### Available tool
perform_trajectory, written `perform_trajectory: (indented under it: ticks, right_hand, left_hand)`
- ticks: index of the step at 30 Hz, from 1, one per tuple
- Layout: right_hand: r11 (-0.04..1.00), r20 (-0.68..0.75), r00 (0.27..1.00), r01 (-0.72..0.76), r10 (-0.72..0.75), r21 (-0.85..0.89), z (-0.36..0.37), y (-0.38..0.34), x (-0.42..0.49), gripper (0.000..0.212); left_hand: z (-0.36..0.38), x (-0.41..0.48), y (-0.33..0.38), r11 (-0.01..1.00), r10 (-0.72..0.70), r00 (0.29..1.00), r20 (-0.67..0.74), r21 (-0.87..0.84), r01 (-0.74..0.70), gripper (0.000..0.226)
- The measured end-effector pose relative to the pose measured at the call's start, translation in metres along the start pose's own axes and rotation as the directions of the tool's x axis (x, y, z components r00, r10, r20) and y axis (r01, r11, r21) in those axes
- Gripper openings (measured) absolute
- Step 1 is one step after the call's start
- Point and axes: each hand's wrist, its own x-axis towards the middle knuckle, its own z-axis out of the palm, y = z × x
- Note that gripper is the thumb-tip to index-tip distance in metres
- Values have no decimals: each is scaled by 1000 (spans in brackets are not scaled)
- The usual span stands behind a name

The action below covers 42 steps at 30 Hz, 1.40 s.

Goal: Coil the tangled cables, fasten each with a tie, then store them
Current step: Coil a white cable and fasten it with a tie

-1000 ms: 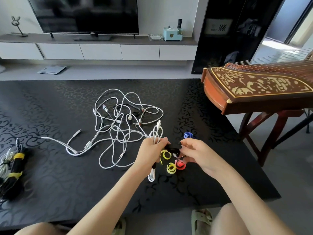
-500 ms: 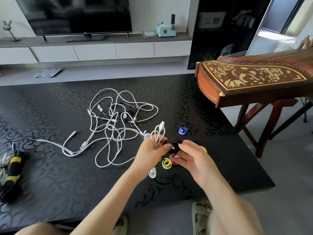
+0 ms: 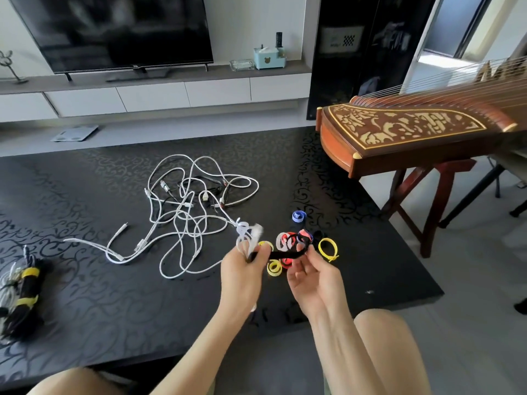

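My left hand [image 3: 243,273] grips a small coiled white cable [image 3: 247,235] above the black table. A black tie strap [image 3: 281,254] stretches from that coil to my right hand [image 3: 312,276], whose fingers pinch its free end. Loose ties lie on the table under and beyond my hands: yellow ones [image 3: 328,248], a red one [image 3: 286,262] and a blue one [image 3: 298,216]. A tangle of white and black cables [image 3: 186,206] sprawls to the left of my hands. Two bundled cables with yellow ties [image 3: 24,295] lie at the table's left edge.
The black patterned table [image 3: 114,303] ends just in front of my knees. A wooden zither on a stand [image 3: 413,132] sits off the table's right side. Behind are a TV [image 3: 114,29] and a low white cabinet.
The black tie, bunched between my hands before, is now drawn out straight from the coil. My right hand has shifted right and turned palm-up; the coil looks blurred.
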Motion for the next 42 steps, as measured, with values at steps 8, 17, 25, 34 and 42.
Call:
perform_trajectory:
  ticks: [8, 17, 25, 34, 42]
  right_hand:
    - [932, 115, 993, -14, -29, 363, 7, -13, -8, 39]
    - [513, 125, 702, 618, -701, -596, 7, -25, -24, 12]
    - [-115, 587, 303, 816, -751, -567, 14, -11, -47, 9]
    - [275, 389, 581, 745, -714, -608, 19, -6, -69, 13]
    - [433, 357, 821, 547, -446, -717, 26, -22, -79, 25]
  left_hand:
    - [10, -6, 27, 584, -540, 708, 454, -404, 704, 38]
    - [-11, 0, 38, 535, -581, 690, 431, -436, 723, 20]
    - [-25, -8, 53, 961, -99, 957, 273, -223, 163, 17]
    - [-23, -27, 57, 994, 106, 921, 376, -32, -101, 22]
    - [-26, -25, 57, 889, 17, 858, 514, -400, 222, 34]
